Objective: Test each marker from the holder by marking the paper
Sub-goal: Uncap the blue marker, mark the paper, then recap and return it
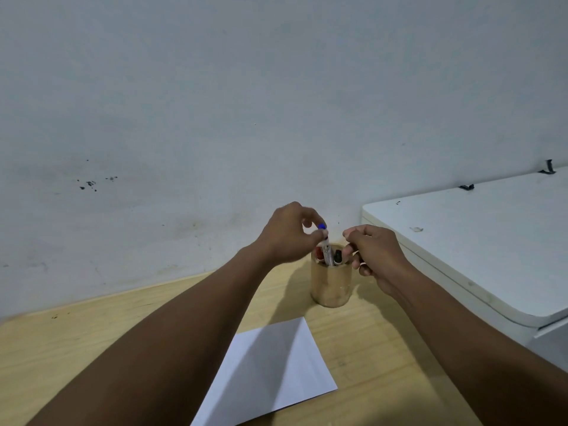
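Observation:
A round wooden holder [331,285] stands on the desk near the wall. A red-capped marker [319,253] and a black-capped marker [338,257] stick out of it. My left hand [289,233] pinches the top of a blue-capped marker [325,247] whose white barrel is still partly inside the holder. My right hand [373,255] hovers beside the holder's right rim with its fingers curled; I cannot tell whether it holds anything. A white sheet of paper [270,368] lies on the desk in front of the holder, partly covered by my left forearm.
The wooden desk [61,342] meets a grey-white wall [215,118] just behind the holder. A white printer-like box [479,241] stands at the right, close to my right forearm.

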